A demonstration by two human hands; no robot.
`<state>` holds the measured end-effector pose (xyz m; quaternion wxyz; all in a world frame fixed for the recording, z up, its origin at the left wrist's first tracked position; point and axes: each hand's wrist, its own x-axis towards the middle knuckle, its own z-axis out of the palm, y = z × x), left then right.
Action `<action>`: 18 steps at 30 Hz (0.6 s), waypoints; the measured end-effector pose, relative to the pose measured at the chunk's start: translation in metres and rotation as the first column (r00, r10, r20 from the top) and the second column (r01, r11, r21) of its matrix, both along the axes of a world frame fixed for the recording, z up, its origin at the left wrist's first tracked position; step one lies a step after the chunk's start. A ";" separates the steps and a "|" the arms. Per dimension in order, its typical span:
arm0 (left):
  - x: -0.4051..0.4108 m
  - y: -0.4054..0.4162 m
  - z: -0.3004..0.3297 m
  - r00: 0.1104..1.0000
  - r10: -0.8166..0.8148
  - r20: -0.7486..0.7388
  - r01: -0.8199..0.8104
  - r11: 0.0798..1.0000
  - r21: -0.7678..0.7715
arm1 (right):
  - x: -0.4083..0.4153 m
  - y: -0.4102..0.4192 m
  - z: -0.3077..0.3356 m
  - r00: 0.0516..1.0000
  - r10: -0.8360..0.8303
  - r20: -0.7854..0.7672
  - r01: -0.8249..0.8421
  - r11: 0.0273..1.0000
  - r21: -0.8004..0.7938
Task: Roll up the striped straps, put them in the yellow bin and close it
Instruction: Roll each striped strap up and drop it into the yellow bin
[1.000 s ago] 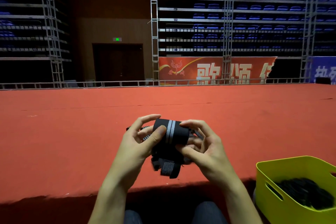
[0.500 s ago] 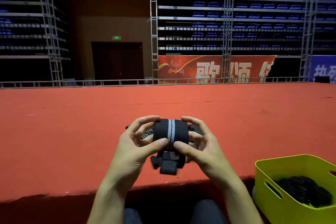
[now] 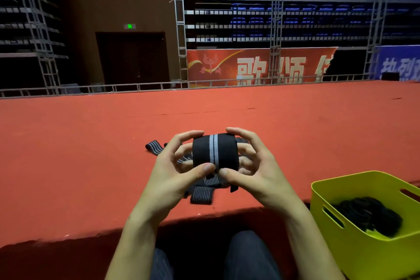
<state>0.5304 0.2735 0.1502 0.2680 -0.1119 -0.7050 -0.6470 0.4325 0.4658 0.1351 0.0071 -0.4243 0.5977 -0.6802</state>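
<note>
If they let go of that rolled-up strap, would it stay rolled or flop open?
Probably it would loosen: both the left hand and the right hand clamp the roll, thumbs pressed on its front. The loose straps under it lie limp and flat on the carpet, so the fabric looks soft. Being round, it might also roll.

Two hands, the left hand [image 3: 172, 179] and right hand [image 3: 256, 173], share one rolled strap [image 3: 214, 151] at centre frame, with a loose strap heap [image 3: 202, 195] uncountable beneath, one yellow bin [image 3: 354, 254] lower right, and two banners: red banner [image 3: 259, 67], blue banner [image 3: 400, 63].
</note>
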 end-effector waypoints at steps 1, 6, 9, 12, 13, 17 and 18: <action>-0.008 0.003 -0.001 1.000 -0.001 -0.002 0.001 1.000 0.004 | -0.006 0.003 0.000 1.000 -0.008 0.002 0.007 1.000 0.005; -0.054 0.024 -0.010 0.997 -0.071 0.014 0.071 0.997 -0.015 | -0.033 0.035 -0.003 0.992 -0.124 -0.002 0.124 0.992 0.019; -0.085 0.045 -0.015 0.990 -0.127 0.053 0.130 0.990 -0.054 | -0.047 0.062 -0.010 0.970 -0.243 -0.029 0.244 0.970 0.020; -0.121 0.071 -0.020 0.976 -0.192 0.100 0.202 0.974 -0.100 | -0.066 0.095 -0.017 0.940 -0.337 -0.048 0.339 0.939 0.055; -0.133 0.081 -0.021 0.970 -0.211 0.117 0.225 0.967 -0.120 | -0.073 0.107 -0.019 0.929 -0.367 -0.053 0.370 0.926 0.072; -0.187 0.128 -0.030 0.930 -0.319 0.182 0.348 0.925 -0.154 | -0.102 0.164 -0.023 0.881 -0.471 -0.055 0.473 0.868 0.153; -0.201 0.141 -0.032 0.920 -0.342 0.191 0.373 0.914 -0.161 | -0.109 0.178 -0.022 0.869 -0.491 -0.061 0.494 0.852 0.176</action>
